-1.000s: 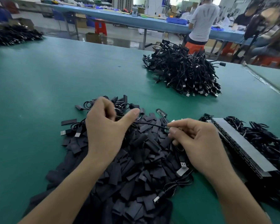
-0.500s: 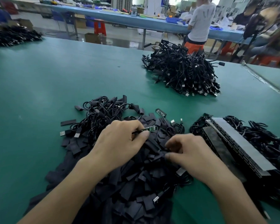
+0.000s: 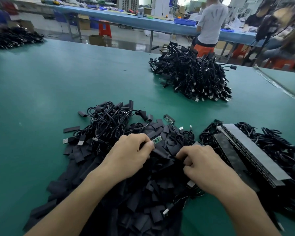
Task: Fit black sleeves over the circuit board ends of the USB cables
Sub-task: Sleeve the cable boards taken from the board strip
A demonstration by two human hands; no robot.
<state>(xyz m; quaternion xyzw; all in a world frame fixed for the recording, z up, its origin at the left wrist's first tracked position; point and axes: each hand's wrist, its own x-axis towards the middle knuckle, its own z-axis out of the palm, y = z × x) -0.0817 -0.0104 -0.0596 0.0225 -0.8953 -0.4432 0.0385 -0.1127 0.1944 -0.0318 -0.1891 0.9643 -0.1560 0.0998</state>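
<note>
My left hand [image 3: 129, 155] pinches a USB cable just behind its small green circuit board end [image 3: 157, 140], which sticks out past my fingertips. My right hand [image 3: 203, 166] rests on the pile of flat black sleeves [image 3: 143, 189], its fingers curled down onto a sleeve [image 3: 162, 153] lying between both hands. Whether that sleeve is gripped is hard to tell. A tangle of black USB cables [image 3: 109, 123] lies just beyond the sleeves.
A big heap of black cables [image 3: 192, 75] sits at the far middle of the green table [image 3: 41, 99]. Long strips of boards with cables [image 3: 252, 150] lie at my right. Another bare board [image 3: 169, 119] lies beyond my hands. A person stands at a blue bench behind.
My left hand came down and toward me with the cable, its board end now pointing right. My right hand let go of the cable and dropped onto the sleeve pile.
</note>
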